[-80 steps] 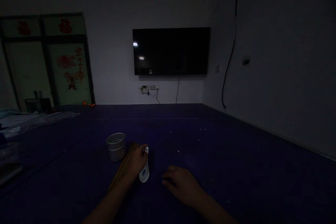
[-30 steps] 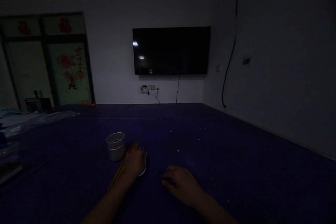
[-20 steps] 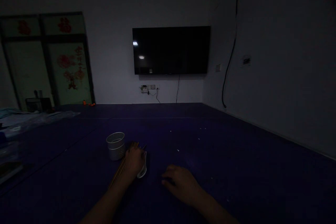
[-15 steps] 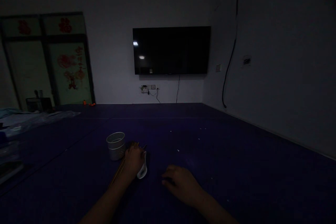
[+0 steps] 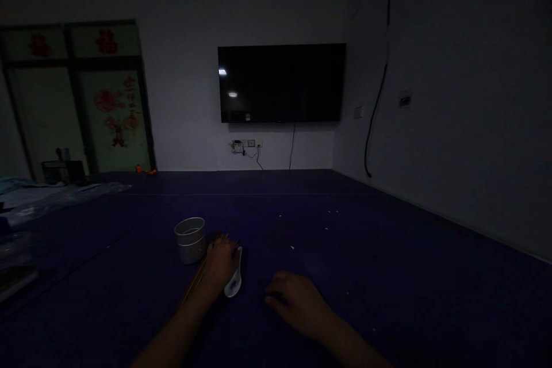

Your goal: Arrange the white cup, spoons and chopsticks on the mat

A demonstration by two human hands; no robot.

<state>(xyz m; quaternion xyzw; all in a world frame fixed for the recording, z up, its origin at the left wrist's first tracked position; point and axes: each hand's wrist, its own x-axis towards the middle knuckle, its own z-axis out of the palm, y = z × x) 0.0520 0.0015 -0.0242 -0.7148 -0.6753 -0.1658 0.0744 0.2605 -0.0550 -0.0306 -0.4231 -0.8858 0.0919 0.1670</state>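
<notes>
On dark blue floor mat (image 5: 388, 276), low centre of head view:

- Left hand (image 5: 221, 264): palm down, fingers curled loosely over upper part of white ceramic spoon (image 5: 233, 283). Handle end of spoon visible beside fingertips, bowl end with blue mark exposed below hand on its right side. Contact with spoon evident; firm grip or mere resting contact cannot be told in dim light.
- Bundle of wooden chopsticks (image 5: 195, 288): flat on mat, running diagonally under left hand and along left forearm, tips showing just beyond knuckles. Touching underside of hand or merely covered by it: cannot be told.
- Metal cup (image 5: 190, 240): upright, open mouth up, just beside left hand on its far left, apart from fingers.
- Right hand (image 5: 297, 303): palm down, fingers relaxed and partly spread, resting on or just above mat. Nothing held. Well apart from spoon, to its right.

Surroundings:

- Black wall-mounted television (image 5: 281, 83) on far white wall, socket strip (image 5: 245, 144) and hanging cable below.
- Glazed door (image 5: 77, 98) with red paper cut-outs at far left.
- Crumpled clear plastic sheeting (image 5: 47, 198) on mat at left edge.
- Black cable (image 5: 379, 86) down right-hand wall.
- Small white specks scattered on mat beyond hands.
</notes>
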